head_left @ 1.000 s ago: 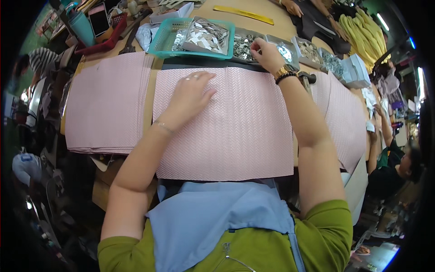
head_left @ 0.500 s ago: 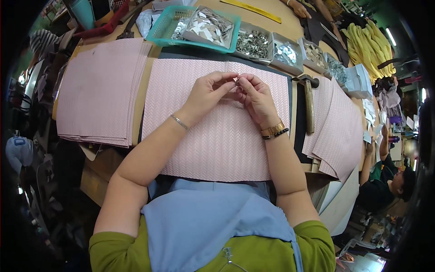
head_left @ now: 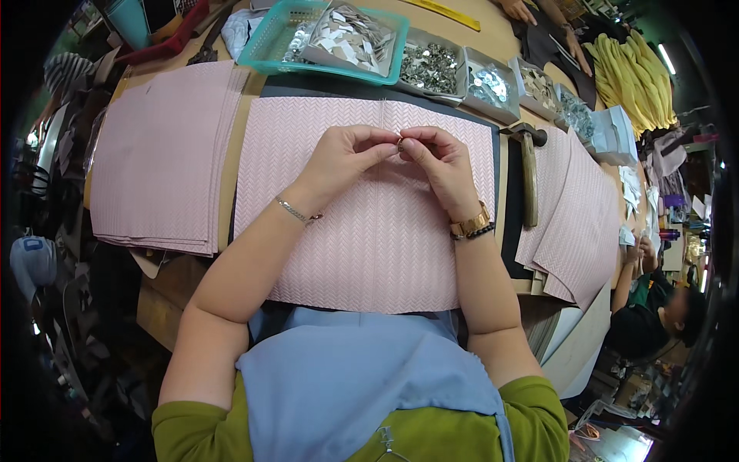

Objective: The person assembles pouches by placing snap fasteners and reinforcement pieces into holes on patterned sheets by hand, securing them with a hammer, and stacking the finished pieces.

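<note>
A pink sheet with a woven herringbone texture point(head_left: 331, 262) lies flat in front of me over a dark board. Above its upper part my left hand point(head_left: 348, 158) and my right hand point(head_left: 440, 165) meet fingertip to fingertip. Between them they pinch a small round metal fastener piece point(head_left: 400, 145); the fingers cover most of it, so its exact kind is unclear. Thumb and index finger of each hand are closed on it. To the right of my right hand rests a hammer point(head_left: 529, 173) with a wooden handle.
Pink sheet stacks lie left point(head_left: 162, 154) and right point(head_left: 577, 223). Behind the work stand a teal basket point(head_left: 260, 50), a box of metal fasteners point(head_left: 431, 68) and a box of silver discs point(head_left: 491, 86). Another person's hand point(head_left: 517, 11) works at the far right, near yellow material point(head_left: 631, 81).
Both hands stay pinched together over the pink sheet. My left wrist has shifted slightly left and the fingers have closed more tightly around the metal piece. The view has tilted a little.
</note>
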Tool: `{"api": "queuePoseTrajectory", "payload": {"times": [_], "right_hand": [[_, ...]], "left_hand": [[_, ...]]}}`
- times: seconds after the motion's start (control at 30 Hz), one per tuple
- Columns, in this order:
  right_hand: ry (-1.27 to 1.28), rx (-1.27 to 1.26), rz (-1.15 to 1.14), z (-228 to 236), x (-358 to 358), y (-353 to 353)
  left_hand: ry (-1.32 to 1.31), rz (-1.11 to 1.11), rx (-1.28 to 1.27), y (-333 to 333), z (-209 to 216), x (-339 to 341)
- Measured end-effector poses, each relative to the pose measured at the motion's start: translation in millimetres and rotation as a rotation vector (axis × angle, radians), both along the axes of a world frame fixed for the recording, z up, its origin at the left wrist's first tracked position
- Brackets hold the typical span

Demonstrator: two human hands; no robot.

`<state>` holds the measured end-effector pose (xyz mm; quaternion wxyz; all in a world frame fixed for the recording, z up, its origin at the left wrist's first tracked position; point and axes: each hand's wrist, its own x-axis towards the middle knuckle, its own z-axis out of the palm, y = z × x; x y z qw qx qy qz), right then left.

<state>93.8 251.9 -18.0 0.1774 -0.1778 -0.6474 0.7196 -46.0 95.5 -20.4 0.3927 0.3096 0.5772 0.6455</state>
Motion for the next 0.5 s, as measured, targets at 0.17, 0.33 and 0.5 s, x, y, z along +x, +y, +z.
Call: {"api": "queuePoseTrajectory", "payload": {"times": [0.17,0.33,0.5], "right_hand": [[0.19,0.418,0.052,0.3,2.0,2.7],[0.14,0.688,0.111,16.9,4.4,-1.7],[0.205,0.73,0.048,13.0,-0.9,-5.3]], "left_hand": [[0.024,-0.06,0.013,-1.5,-6.5,-7.1],[0.087,-0.157,-0.108,-5.1,8.2,-16.8],[-0.067,-0.186,-0.055,-4.1,-1.3,-26.4]]}}
